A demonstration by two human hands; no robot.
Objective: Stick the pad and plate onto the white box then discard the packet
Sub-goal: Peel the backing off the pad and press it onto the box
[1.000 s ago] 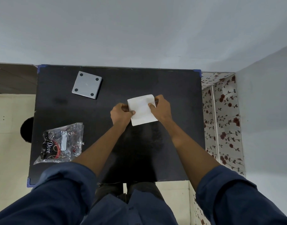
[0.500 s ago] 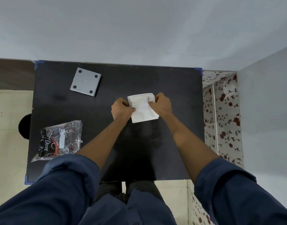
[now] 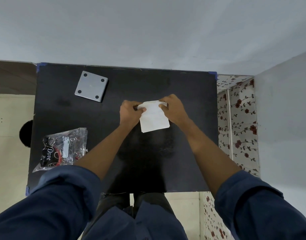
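Observation:
A white paper packet (image 3: pixel 154 119) is held just above the middle of the black table (image 3: pixel 124 87). My left hand (image 3: pixel 129 113) pinches its top left corner and my right hand (image 3: pixel 174 110) pinches its top right corner, so both grip the top edge. The top edge looks folded or bent towards me. A flat grey-white square box (image 3: pixel 91 88) with a dark dot near each corner lies at the table's far left, apart from both hands. What the packet holds is hidden.
A clear plastic bag printed "Dove" (image 3: pixel 62 149) lies near the table's front left edge. A flower-patterned wall or cabinet (image 3: pixel 238 122) stands close along the table's right side. A grey wall runs behind the table.
Both hands have shifted up to the packet's top edge and tightened there. The packet's top has bent over, so it looks shorter than before. The box and bag have not moved.

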